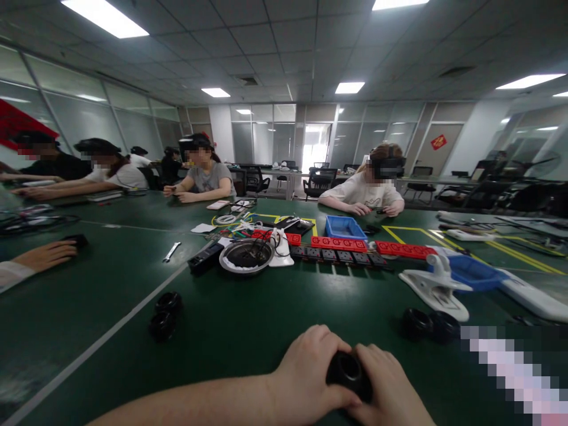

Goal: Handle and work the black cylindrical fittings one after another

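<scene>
Near the front of the green table (248, 307), my left hand (306, 373) and my right hand (390, 384) both grip a thick black tyre-like ring (348, 370). Its round hole faces up, toward the camera. The left fingers curl over its top and left side while the left thumb presses below the hole. My right hand wraps its right side, and part of the ring is hidden by the hands. Similar black rings lie in pairs, one pair to the left (164, 316) and another to the right (430, 325).
Beyond my hands stand a metal bowl (226, 266), black sockets (337, 256), red socket strips (339, 244), a blue tray (346, 228) and a white clip stand (439, 290). A wrench (172, 252) lies left. A co-worker's hand (48, 258) rests at far left; other people sit opposite.
</scene>
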Demonstrator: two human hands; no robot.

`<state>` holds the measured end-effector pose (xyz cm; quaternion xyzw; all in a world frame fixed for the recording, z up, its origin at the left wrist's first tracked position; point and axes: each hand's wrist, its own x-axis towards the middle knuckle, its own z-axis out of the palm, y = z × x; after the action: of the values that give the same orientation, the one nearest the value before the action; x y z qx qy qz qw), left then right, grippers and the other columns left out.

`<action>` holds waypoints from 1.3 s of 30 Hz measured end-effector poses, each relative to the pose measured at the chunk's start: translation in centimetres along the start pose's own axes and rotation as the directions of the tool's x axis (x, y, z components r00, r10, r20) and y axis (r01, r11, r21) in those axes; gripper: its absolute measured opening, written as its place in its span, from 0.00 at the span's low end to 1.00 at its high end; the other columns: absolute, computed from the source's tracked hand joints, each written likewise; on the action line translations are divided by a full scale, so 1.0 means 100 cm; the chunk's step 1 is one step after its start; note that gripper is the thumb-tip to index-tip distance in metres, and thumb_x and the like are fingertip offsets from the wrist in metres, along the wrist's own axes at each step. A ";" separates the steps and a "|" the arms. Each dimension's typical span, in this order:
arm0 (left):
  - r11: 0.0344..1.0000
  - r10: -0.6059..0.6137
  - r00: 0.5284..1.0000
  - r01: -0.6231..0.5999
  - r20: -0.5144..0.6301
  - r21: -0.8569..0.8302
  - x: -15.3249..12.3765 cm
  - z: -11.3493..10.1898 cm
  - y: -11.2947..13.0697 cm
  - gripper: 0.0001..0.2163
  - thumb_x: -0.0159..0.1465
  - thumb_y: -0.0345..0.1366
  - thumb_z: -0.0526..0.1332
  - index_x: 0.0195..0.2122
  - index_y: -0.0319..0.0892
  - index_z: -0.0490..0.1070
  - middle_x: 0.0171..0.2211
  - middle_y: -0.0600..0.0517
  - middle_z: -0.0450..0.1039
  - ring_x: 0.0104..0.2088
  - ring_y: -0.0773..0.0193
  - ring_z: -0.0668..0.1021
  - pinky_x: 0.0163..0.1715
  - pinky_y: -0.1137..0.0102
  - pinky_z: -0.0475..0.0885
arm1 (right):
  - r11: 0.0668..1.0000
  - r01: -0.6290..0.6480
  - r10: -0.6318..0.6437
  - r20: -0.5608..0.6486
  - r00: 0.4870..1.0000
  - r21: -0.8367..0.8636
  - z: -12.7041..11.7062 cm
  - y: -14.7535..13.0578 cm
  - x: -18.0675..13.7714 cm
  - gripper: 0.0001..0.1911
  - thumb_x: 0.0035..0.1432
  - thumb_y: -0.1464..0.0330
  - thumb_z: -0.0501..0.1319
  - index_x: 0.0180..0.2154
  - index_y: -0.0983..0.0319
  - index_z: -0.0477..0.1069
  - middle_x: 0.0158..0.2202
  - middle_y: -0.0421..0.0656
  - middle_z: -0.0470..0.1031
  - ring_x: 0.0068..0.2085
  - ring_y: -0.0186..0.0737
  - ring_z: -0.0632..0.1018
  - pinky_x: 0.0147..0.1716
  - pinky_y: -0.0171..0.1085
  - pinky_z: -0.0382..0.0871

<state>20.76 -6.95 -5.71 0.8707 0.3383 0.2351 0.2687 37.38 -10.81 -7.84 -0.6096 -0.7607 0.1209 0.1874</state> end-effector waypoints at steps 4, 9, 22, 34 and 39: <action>0.997 0.074 0.997 -0.074 0.032 -0.009 0.001 -0.005 0.000 0.23 0.48 0.39 0.70 0.44 0.43 0.67 0.38 0.51 0.67 0.39 0.59 0.70 0.40 0.67 0.66 | 0.993 0.030 -0.037 0.059 0.998 0.118 -0.006 0.000 -0.003 0.18 0.42 0.65 0.64 0.38 0.63 0.68 0.36 0.48 0.71 0.38 0.49 0.71 0.38 0.45 0.64; 0.973 0.219 0.960 -0.202 0.172 -0.110 0.004 -0.017 -0.009 0.29 0.52 0.38 0.67 0.53 0.46 0.58 0.43 0.50 0.68 0.43 0.59 0.70 0.45 0.67 0.64 | 0.913 0.006 -0.109 0.230 0.967 0.408 -0.023 0.008 -0.002 0.20 0.45 0.69 0.62 0.43 0.62 0.67 0.42 0.47 0.70 0.44 0.47 0.70 0.44 0.43 0.63; 0.993 -0.103 0.995 0.102 -0.005 -0.063 -0.003 0.004 0.000 0.22 0.45 0.37 0.70 0.40 0.41 0.66 0.37 0.52 0.67 0.38 0.60 0.70 0.38 0.68 0.65 | 0.999 -0.018 0.019 0.036 0.999 -0.029 -0.005 -0.004 -0.002 0.12 0.43 0.62 0.64 0.29 0.63 0.67 0.30 0.45 0.70 0.33 0.46 0.70 0.34 0.42 0.61; 0.953 0.283 0.937 -0.250 0.205 -0.172 0.007 -0.018 -0.017 0.21 0.51 0.38 0.68 0.46 0.45 0.66 0.39 0.53 0.68 0.41 0.62 0.71 0.43 0.71 0.65 | 0.948 -0.021 -0.075 0.289 0.954 0.318 -0.032 0.001 0.001 0.11 0.42 0.70 0.63 0.32 0.62 0.70 0.33 0.42 0.70 0.38 0.44 0.70 0.38 0.39 0.62; 0.990 0.108 0.976 -0.088 0.189 -0.109 0.001 -0.010 -0.011 0.23 0.47 0.41 0.70 0.43 0.46 0.67 0.37 0.54 0.66 0.37 0.62 0.71 0.37 0.71 0.66 | 0.988 -0.022 -0.008 0.188 0.982 0.155 -0.012 0.007 0.001 0.17 0.34 0.62 0.69 0.25 0.62 0.66 0.28 0.41 0.69 0.31 0.41 0.69 0.29 0.35 0.60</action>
<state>19.74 -5.90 -5.61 0.8906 0.2548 0.1784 0.3317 38.51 -10.61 -7.07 -0.5816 -0.7609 0.2378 0.1617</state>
